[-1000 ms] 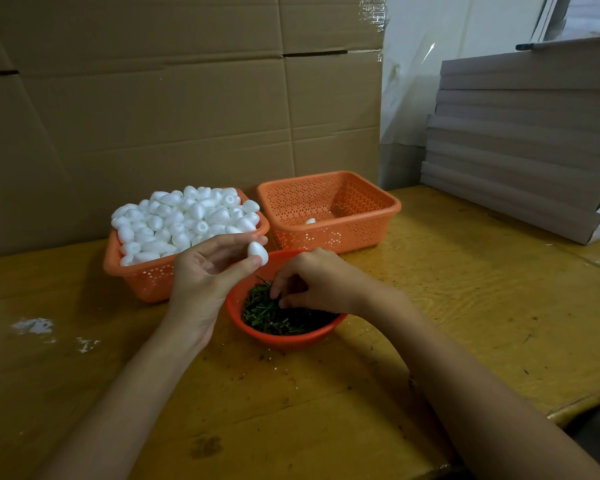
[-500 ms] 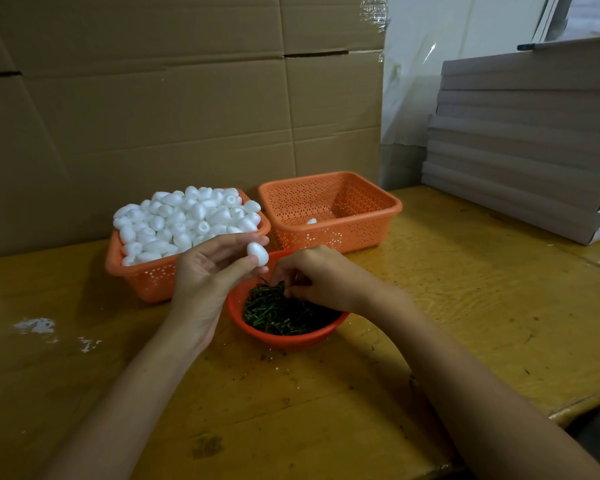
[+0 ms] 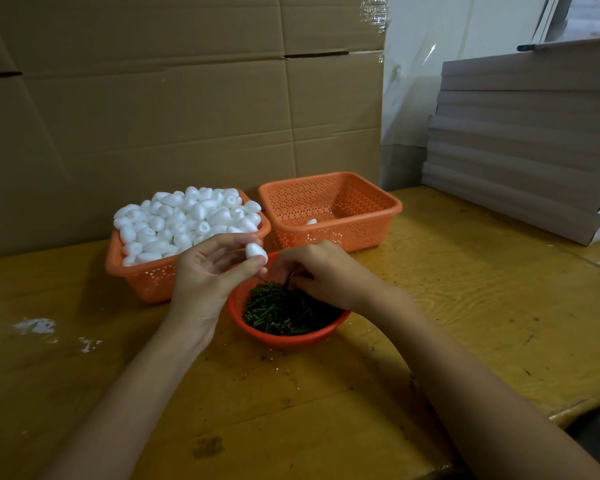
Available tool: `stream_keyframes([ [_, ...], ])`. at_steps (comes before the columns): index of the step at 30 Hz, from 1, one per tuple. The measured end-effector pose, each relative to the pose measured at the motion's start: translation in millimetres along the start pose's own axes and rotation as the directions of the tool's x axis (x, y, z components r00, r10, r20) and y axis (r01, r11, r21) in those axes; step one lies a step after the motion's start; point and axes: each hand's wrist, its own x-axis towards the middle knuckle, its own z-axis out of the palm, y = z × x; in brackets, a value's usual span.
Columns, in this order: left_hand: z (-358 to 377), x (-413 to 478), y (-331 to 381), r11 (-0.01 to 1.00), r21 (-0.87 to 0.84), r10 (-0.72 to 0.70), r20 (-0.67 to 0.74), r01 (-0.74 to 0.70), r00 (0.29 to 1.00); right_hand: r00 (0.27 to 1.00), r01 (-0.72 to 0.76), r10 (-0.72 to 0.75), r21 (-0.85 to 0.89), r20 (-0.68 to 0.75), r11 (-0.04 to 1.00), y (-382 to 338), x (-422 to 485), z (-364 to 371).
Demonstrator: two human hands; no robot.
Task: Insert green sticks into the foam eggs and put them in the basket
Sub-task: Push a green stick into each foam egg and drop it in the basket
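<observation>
My left hand [image 3: 205,275] pinches one white foam egg [image 3: 255,251] between thumb and fingers, just above the rim of the red bowl [image 3: 284,339]. The bowl is full of short green sticks [image 3: 284,311]. My right hand [image 3: 321,271] hovers over the bowl's far side and pinches a thin green stick [image 3: 289,280] lifted from the pile. Behind the left hand stands an orange basket [image 3: 142,277] heaped with white foam eggs [image 3: 184,220]. To its right a second orange basket [image 3: 371,223] holds one egg [image 3: 311,222].
The wooden table [image 3: 465,306] has white crumbs [image 3: 37,325] at the left. Cardboard sheets [image 3: 153,98] stand behind the baskets. A stack of grey flat boards [image 3: 523,140] lies at the back right. The table's front edge drops off at the lower right.
My right hand has risen from the stick pile towards the egg, with a green stick now pinched in it. My left hand has held the egg almost still.
</observation>
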Motion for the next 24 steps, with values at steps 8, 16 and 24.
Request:
stream_keyframes([
  [8, 1.7, -0.2, 1.0, 0.998, -0.056, -0.007, 0.006, 0.007, 1.000, 0.999, -0.021, 0.019, -0.087, -0.028, 0.996, 0.8, 1.9, -0.7],
  [16, 1.5, -0.7, 1.8, 0.998, -0.064, -0.007, 0.043, 0.010, 0.999, 0.997, -0.027, 0.021, -0.083, -0.075, 0.996, 1.3, 1.9, -1.5],
  [24, 2.2, 0.5, -0.2, 0.996, -0.081, -0.019, 0.039, 0.022, 0.999, 0.992, -0.064, 0.056, -0.073, -0.111, 0.995, 0.5, 1.7, -2.7],
])
